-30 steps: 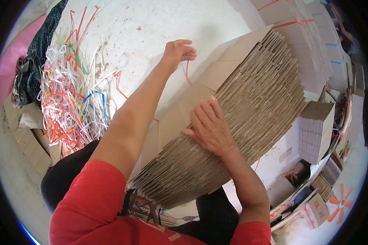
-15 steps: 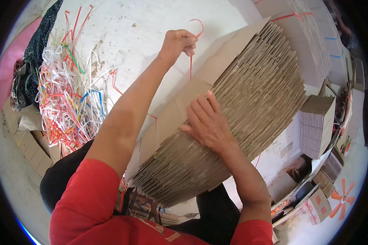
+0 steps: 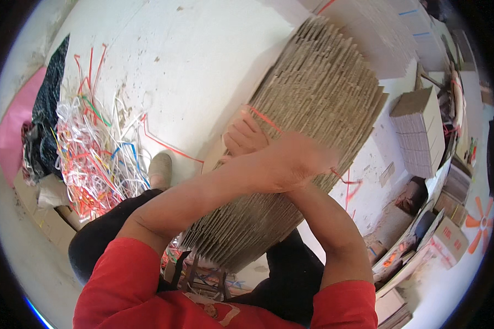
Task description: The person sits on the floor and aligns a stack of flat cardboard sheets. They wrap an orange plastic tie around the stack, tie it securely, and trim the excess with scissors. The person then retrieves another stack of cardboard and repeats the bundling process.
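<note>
A thick stack of flattened cardboard (image 3: 318, 82) leans diagonally in front of me, its layered edges facing up. A red plastic strap (image 3: 266, 118) crosses the stack, and its loose end sticks out past the right side. My left arm reaches over my right one. My left hand (image 3: 307, 162), smeared by motion, is closed on the strap above the stack's right part. At the stack's left edge, my right hand (image 3: 244, 134) has its fingers curled, close to where the strap bends over. Whether it grips the strap or the cardboard is hidden.
A tangled heap of white, red and blue straps (image 3: 101, 159) lies on the floor to the left. Another cardboard stack (image 3: 417, 129) stands at right, near boxes (image 3: 450, 241) and an orange fan (image 3: 482, 225). My shoe (image 3: 160, 169) shows beside the stack.
My left hand has swung from beyond the stack's left side across to its right, drawing the strap over it. My right hand has moved left from lying on top to the left edge.
</note>
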A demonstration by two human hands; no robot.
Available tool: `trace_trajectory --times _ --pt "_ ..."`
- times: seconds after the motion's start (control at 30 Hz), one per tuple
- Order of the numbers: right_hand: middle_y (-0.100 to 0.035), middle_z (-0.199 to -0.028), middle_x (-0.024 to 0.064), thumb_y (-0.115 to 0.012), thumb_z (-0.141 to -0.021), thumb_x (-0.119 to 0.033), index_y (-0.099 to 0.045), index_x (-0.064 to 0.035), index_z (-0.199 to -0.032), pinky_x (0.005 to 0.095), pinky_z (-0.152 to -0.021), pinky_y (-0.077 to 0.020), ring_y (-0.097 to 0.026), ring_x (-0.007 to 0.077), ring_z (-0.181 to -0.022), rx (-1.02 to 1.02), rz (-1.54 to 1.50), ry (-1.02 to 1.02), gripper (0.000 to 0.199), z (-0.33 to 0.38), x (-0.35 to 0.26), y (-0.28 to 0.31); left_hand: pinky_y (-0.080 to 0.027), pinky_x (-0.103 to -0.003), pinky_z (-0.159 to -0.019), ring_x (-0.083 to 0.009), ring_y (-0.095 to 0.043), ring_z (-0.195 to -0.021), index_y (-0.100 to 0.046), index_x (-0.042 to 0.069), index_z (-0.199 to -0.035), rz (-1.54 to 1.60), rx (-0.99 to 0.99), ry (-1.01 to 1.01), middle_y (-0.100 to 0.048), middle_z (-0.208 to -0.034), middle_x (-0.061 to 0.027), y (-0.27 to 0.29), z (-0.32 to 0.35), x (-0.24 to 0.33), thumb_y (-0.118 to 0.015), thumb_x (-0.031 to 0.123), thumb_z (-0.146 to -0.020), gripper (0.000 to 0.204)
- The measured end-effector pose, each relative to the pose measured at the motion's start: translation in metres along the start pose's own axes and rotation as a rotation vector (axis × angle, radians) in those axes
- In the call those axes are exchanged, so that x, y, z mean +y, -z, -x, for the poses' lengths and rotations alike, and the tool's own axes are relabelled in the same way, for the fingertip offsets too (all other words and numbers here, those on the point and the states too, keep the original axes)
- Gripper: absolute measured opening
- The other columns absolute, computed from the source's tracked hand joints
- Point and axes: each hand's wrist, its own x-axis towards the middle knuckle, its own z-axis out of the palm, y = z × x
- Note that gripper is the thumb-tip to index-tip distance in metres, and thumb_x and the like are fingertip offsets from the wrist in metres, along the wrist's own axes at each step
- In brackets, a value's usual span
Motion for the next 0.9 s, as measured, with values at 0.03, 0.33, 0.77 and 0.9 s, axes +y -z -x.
trace_trajectory --times 0.03,0.33,0.77,0.9 --pt "-0.049 -0.111 0.0151 -0.056 -0.079 -0.031 -0.049 0.0049 -0.108 0.0486 -0.105 -0.0251 -0.044 0.0309 -0.109 0.058 0.012 -0.003 0.046 0.004 0.001 -0.007 -0.047 -0.038 -0.057 -0.0304 -0.059 -0.075 -0.058 0.005 -0.086 0.000 -0.048 -0.048 -0.058 -0.079 -0.0107 -0.007 -0.010 0.006 -0.055 0.012 -0.076 0.012" --pt "-0.050 -0.123 0.0175 -0.062 -0.081 -0.025 -0.053 -0.0060 -0.120 0.0428 -0.093 -0.0402 -0.048 0.0305 -0.114 0.124 -0.346 -0.660 0.044 0.140 -0.064 0.045 -0.048 -0.039 -0.058 -0.0268 -0.059 -0.077 -0.051 0.006 -0.080 -0.224 -0.253 -0.157 -0.055 -0.076 -0.0085 -0.007 -0.027 0.036 -0.053 0.013 -0.073 0.011" --pt "-0.056 -0.084 0.0136 -0.062 -0.079 -0.015 -0.058 -0.0010 -0.114 0.0312 -0.062 -0.0448 -0.055 0.0217 -0.070 0.931 -0.719 -1.206 0.039 0.216 -0.043 -0.028 -0.047 -0.037 -0.069 -0.0254 -0.056 -0.083 -0.060 0.010 -0.079 -0.024 -0.627 -0.184 -0.060 -0.090 -0.0034 -0.061 -0.056 0.015 -0.062 0.001 -0.065 0.016" --pt "-0.057 -0.082 0.0138 -0.065 -0.076 -0.013 -0.060 0.0000 -0.108 0.0315 -0.061 -0.0441 -0.055 0.0221 -0.069 0.925 -0.778 -1.179 0.035 0.211 -0.036 -0.025 -0.045 -0.041 -0.088 -0.0272 -0.055 -0.101 -0.058 0.004 -0.077 0.077 -0.532 -0.214 -0.062 -0.102 -0.0030 -0.084 -0.060 0.002 -0.065 0.001 -0.064 0.016"
